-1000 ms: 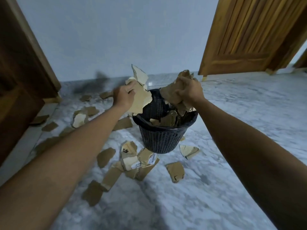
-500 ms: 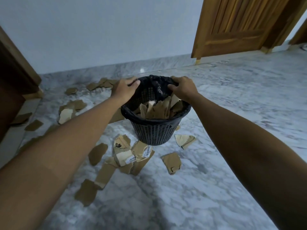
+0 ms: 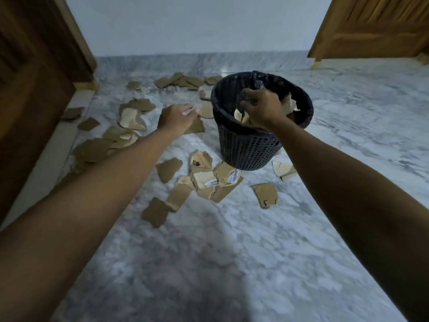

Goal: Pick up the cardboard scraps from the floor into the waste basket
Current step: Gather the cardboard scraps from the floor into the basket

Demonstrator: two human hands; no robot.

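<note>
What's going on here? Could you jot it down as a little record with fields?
place: marble floor by a white wall, wooden doors at both sides
waste basket: black mesh, upright, partly filled with cardboard
left hand: fingers out, reaching over a brown scrap left of the basket
right hand: fingers curled, over the basket's mouth
cardboard scraps: many on the floor, in front and to the left

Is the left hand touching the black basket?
Apart. In the head view the left hand reaches over a brown cardboard scrap on the floor, and bare marble floor shows between it and the waste basket.
</note>
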